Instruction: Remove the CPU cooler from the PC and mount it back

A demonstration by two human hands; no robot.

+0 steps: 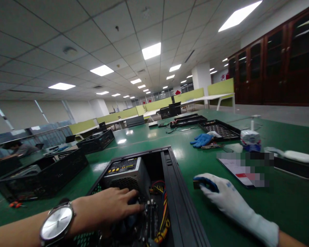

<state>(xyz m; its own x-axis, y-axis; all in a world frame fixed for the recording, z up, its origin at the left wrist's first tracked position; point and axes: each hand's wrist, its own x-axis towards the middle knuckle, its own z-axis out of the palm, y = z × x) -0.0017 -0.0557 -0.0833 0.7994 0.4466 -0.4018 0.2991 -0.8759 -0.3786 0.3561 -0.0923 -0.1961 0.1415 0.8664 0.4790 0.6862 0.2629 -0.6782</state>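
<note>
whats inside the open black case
Grey power supply, coloured wires, a circuit board. The left hand hides what lies beneath it. Outside, the right hand pinches a small dark part.

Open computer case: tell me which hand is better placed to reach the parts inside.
Left, probably. The left hand is inside the computer case, beside the power supply; the gloved right hand lies outside it on the green table.

Your surface point(195, 161) lies bare right of the computer case point(177, 199) wall; inside, power supply point(126, 171) and cables point(161, 192) crowd the space.
</note>
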